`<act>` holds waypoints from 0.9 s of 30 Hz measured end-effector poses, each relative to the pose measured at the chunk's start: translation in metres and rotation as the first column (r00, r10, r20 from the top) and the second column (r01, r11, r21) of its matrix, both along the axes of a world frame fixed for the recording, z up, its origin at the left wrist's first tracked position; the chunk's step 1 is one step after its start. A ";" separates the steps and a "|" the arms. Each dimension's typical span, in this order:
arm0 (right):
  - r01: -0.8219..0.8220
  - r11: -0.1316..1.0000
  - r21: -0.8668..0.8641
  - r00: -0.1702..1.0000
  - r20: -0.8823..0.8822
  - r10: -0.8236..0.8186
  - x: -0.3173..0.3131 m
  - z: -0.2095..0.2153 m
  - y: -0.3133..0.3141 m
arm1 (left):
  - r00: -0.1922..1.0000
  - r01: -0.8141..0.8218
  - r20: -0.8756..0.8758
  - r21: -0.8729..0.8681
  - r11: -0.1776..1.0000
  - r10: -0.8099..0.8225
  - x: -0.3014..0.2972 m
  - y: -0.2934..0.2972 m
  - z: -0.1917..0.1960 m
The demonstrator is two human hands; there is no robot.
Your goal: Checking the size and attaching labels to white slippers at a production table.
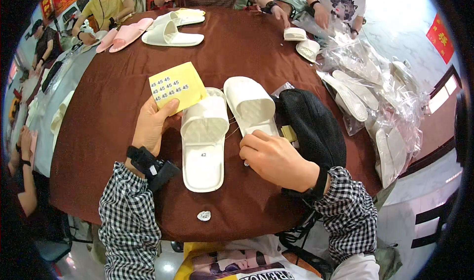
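My left hand [152, 123] pinches a yellow sheet of printed number labels [178, 90] above the table, thumb on its front. Just right of it lies a white slipper [203, 169], toe strap away from me, with a small printed mark on its footbed. A second white slipper [250, 100] lies to the right, tilted slightly. My right hand [279, 160] is over its heel end, fingers closed together and hiding that part. A tiny whitish bit shows under the fingertips, too small to name. A crumpled white label [203, 216] rests near the table's front edge.
A black mesh item [316, 127] lies beside my right hand. Clear plastic bags of slippers [390, 102] are heaped along the right edge of the brown-covered table [123, 171]. Farther off are white slippers [173, 36], pink slippers [129, 36] and co-workers' hands [281, 14].
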State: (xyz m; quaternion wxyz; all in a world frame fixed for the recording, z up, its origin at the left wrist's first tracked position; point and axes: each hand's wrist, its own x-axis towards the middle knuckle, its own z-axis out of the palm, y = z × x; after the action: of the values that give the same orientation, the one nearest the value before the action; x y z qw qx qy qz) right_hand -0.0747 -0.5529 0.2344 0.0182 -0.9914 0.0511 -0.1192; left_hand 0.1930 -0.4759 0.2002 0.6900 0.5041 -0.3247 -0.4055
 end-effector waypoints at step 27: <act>0.134 0.836 0.532 0.949 0.173 -0.262 0.009 0.037 -0.091 | 0.999 -0.048 -0.003 0.000 0.999 0.048 0.003 -0.004 -0.003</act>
State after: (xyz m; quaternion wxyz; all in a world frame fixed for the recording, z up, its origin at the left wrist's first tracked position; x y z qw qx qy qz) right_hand -0.0656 -0.6440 0.2710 0.2755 -0.9178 0.1815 -0.2207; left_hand 0.1957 -0.4801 0.1975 0.7000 0.5111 -0.3114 -0.3895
